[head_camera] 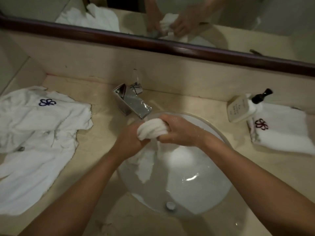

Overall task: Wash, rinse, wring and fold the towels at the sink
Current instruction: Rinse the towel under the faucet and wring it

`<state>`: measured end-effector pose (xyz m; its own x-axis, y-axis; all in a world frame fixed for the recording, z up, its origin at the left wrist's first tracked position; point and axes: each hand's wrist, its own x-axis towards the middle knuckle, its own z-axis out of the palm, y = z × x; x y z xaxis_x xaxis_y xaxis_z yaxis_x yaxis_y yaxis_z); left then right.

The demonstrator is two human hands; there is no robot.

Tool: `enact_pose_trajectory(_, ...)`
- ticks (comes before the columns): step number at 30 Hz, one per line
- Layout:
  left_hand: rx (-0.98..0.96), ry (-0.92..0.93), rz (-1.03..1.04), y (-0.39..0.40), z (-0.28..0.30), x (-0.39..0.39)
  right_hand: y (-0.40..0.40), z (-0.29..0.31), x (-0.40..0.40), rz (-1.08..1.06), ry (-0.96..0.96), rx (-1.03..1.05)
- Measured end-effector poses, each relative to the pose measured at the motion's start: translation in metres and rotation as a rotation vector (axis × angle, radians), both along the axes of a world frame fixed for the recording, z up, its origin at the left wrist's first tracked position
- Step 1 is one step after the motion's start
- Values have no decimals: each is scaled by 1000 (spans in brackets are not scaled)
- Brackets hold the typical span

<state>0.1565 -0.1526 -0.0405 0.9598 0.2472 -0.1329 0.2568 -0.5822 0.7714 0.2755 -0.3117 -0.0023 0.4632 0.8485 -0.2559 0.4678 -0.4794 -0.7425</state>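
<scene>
Forearms: two, bare, entering from the near edge and converging over the basin.

Left hand (131, 140): fingers curled tight round the left end of the bunched towel, knuckles toward the camera.

Right hand (180, 132): fingers and thumb wrapped round the right end of the same roll, wet, droplets visible on the skin.

Wet towel (150, 127): white terry, twisted into a thick roll between the two hands, held above the far-left part of the sink; a loose tail hangs from the roll down into the bowl. Judged soft, limp, and heavy with water; likely slippery where sodden, not fragile. Best gripped at both ends of the roll, hands close together, so opposing twists wring it; the hanging tail wants gathering in before the next twist.

Sink (213, 181): round white bowl set in the bench, water pooled in the bottom.

Faucet (132, 103): chrome, square spout, just beyond the hands; whether water is running cannot be told with certainty.

Bench (102, 150): pale stone.

Loose towels (37, 133): white, crumpled, left side of the bench, blue emblem on the upper one; judged still waiting.

Folded towel (286, 133): white, red emblem, right side of the bench, judged finished.

Soap dispenser (243, 108): cream bottle, black pump, resting at the folded towel's far-left corner.

Mirror (170, 19): far wall, dark frame, reflecting hands and towel.
</scene>
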Motion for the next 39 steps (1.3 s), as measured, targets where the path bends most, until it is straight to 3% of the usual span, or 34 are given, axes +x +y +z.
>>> enact_pose_trajectory(5,-324,-128,131,-19,32,4,-19,14,-9,-120,69,23)
enact_pose_trajectory(10,-364,-218,97,-38,46,2,-32,9,-31,-445,193,195)
enact_pose_trajectory(16,-238,-370,95,-44,59,7,-35,54,-35,-535,208,293)
enact_pose_trajectory(21,-654,-226,139,-47,80,16,-36,77,-44,-562,330,392)
enact_pose_trajectory(24,-836,-237,108,-50,93,16,-37,50,-55,-672,354,510)
enact_pose_trajectory(29,-1162,-191,229,-51,108,12,-43,-5,-94,-672,285,272)
enact_pose_trajectory(31,-1304,-185,341,-55,111,12,-34,-16,-93,-663,174,248)
enact_pose_trajectory(34,-1485,-222,635,-68,115,10,-21,-32,-92,-825,179,204)
enact_pose_trajectory(39,-1705,-192,744,-90,126,4,-44,-43,-87,-830,157,142)
